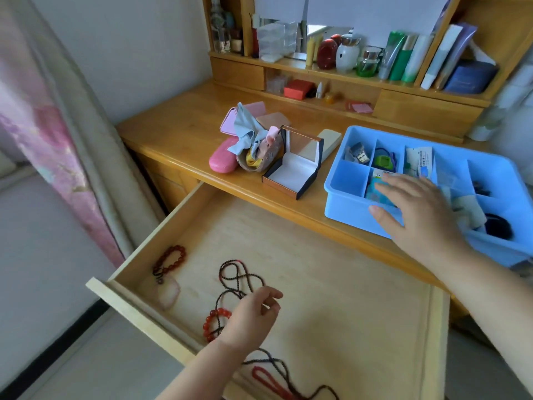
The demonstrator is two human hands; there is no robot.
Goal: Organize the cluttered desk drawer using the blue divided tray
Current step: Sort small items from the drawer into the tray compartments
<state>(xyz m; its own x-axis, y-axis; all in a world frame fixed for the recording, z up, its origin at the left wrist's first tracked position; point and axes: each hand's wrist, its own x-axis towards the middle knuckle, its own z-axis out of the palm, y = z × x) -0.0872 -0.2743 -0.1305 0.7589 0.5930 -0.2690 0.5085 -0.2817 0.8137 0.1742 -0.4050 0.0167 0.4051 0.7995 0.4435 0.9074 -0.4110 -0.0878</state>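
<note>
The wooden drawer [138, 310] is pulled out below the desk. In it lie a dark red bead bracelet [170, 261], a pale pink pouch [168, 293], a long dark bead necklace [239, 272], an orange-red bracelet [215, 321] and a red bead string [268, 382]. My left hand [253, 316] is low over the dark necklace with fingers curled; whether it pinches a strand is unclear. The blue divided tray [334, 186] sits on the desk at the right, holding small items in several compartments. My right hand [418, 215] is spread flat over its front compartments.
On the desk left of the tray stand an open jewellery box [294, 168], a pink case [222, 157] and a heap of cloth and pouches [251, 134]. Shelves [317, 67] with bottles and tubes run along the back. A bed or mattress edge [72, 140] lies at the left.
</note>
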